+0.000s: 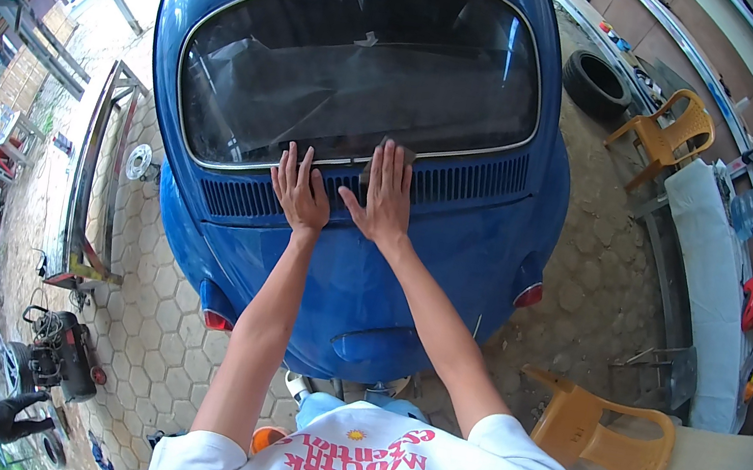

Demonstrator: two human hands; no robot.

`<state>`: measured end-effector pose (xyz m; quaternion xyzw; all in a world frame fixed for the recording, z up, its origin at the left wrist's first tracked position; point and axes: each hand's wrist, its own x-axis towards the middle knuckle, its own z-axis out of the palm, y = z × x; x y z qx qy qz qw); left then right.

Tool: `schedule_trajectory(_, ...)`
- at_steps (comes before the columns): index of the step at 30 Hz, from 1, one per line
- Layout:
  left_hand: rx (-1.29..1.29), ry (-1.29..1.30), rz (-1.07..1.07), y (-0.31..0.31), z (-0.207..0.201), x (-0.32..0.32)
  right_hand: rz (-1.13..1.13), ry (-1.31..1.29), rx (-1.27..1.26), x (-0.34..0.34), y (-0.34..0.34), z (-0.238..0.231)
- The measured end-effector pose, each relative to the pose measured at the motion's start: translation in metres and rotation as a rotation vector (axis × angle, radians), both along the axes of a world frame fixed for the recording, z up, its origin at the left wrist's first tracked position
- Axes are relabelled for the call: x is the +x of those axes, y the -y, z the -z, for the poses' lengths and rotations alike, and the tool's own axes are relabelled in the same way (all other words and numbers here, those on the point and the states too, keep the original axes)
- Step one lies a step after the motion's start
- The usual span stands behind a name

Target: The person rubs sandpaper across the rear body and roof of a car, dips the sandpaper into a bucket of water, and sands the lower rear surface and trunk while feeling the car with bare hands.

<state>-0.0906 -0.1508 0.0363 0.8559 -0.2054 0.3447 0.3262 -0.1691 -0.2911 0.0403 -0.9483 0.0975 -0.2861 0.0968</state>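
Observation:
In front of me is the rear of a rounded blue car, with a wide dark rear window in a bright metal trim. Both my arms reach forward to the lower edge of that window. My left hand lies flat there, fingers spread, its tips at the trim and palm over the slotted vent panel. Beside it, my right hand is stretched out flat, thumb apart. A small dark grey-brown flat piece shows at its fingertips; its kind is unclear. The right fingers partly hide it.
At the right stand an orange plastic chair, a tire and a long covered bench. A second orange chair is close by my right. To the left are a wooden frame table and an air compressor on hexagonal paving.

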Motion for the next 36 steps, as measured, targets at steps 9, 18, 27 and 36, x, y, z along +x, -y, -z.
schedule_trajectory(9, -0.016, -0.009, -0.010, -0.006, 0.002, 0.000, -0.080, -0.120, 0.018, -0.053, -0.012, 0.037)
schedule_trajectory(18, -0.021, -0.015, -0.011, -0.005, -0.001, -0.002, -0.103, -0.015, 0.125, -0.021, -0.001, 0.013)
schedule_trajectory(27, -0.043, -0.007, -0.009, 0.001, 0.000, -0.003, -0.030, -0.086, 0.109, -0.055, -0.008, 0.040)
schedule_trajectory(36, -0.089, -0.009, -0.014, -0.005, -0.003, -0.002, -0.080, -0.044, 0.162, -0.038, 0.000, 0.016)
